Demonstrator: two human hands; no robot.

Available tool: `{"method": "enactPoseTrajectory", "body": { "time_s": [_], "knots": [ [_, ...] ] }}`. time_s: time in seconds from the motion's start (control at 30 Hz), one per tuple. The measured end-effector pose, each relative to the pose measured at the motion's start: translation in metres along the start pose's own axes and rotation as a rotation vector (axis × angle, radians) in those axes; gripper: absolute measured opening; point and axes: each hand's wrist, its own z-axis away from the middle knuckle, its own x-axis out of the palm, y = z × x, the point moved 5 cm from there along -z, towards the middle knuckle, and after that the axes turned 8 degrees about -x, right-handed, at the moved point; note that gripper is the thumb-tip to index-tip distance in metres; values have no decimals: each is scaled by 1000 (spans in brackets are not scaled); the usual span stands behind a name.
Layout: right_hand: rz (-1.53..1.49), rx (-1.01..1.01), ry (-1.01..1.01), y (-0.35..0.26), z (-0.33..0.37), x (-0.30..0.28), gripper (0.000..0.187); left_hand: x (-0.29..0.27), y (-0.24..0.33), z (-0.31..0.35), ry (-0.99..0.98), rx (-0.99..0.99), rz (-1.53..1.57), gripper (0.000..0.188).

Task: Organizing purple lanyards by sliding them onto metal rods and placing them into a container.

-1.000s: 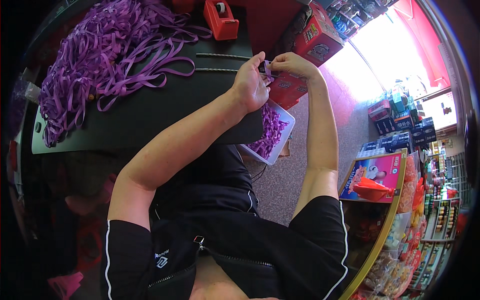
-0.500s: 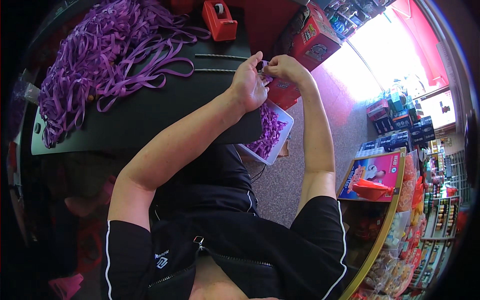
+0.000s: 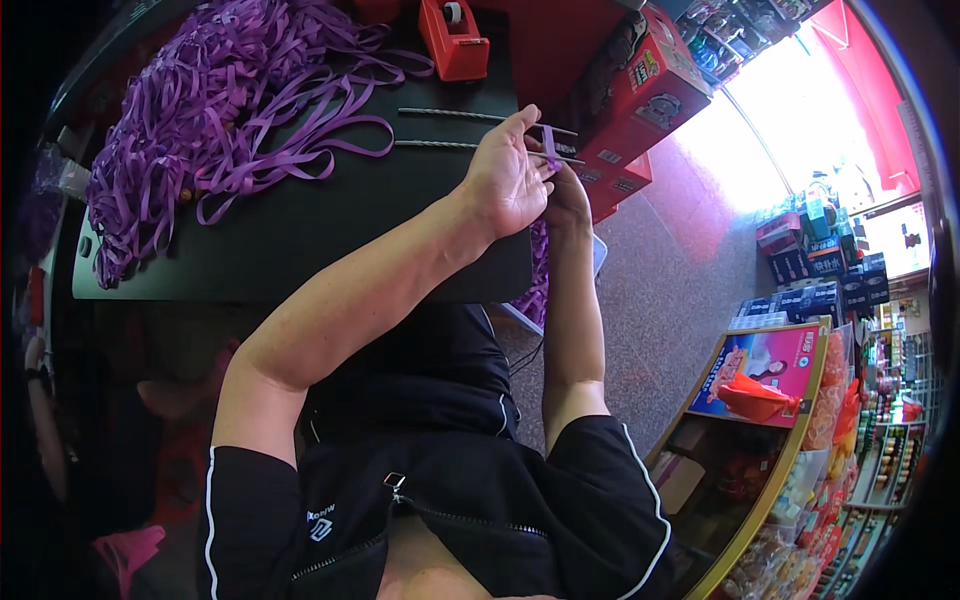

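Two thin twisted metal rods (image 3: 445,112) stick out past the right edge of the dark table (image 3: 330,230). Near their free ends a purple ribbon (image 3: 549,145) is looped across both. My left hand (image 3: 503,185) is at the rods, palm showing, thumb raised at the upper rod and fingers curled in at the ribbon. Just below the rods, my right hand (image 3: 568,197) has its fingers closed at the ribbon's lower part, partly hidden behind my left fingers. A large heap of purple ribbon (image 3: 230,100) covers the table's far left, loose loops trailing toward the rods.
A red tape dispenser (image 3: 456,45) stands at the table's far edge. Red boxes (image 3: 650,95) are stacked beyond my hands. Below the table edge, a pale bin (image 3: 527,318) holds purple ribbon pieces, partly behind my right forearm. A glass display case (image 3: 725,450) stands at right.
My right hand has moved from above and right of the rods to below them, beside my left fingers. The ribbon across the rod ends now shows plainly. The view has shifted slightly.
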Motion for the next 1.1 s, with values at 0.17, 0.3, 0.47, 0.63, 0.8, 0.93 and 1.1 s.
{"method": "enactPoseTrajectory", "body": {
  "time_s": [0.17,0.3,0.47,0.63,0.8,0.93,1.1],
  "knots": [
    [-280,103,-148,3,-3,-20,29,3,-3,0,14,5,-38,54],
    [-219,98,-102,-2,4,-15,28,4,-2,2,13,14,-47,55],
    [-94,91,-107,-15,0,-10,23,5,-2,1,-17,12,-70,55],
    [-11,152,-40,-28,-3,-15,22,4,-3,0,-26,11,-80,55],
    [32,137,10,-38,8,-8,42,7,-3,3,-31,14,-81,55],
    [113,137,91,-42,12,-3,53,7,-2,3,-63,17,-85,55],
    [130,115,76,-47,12,-7,52,7,-2,3,-72,2,-76,55]
  ]
}}
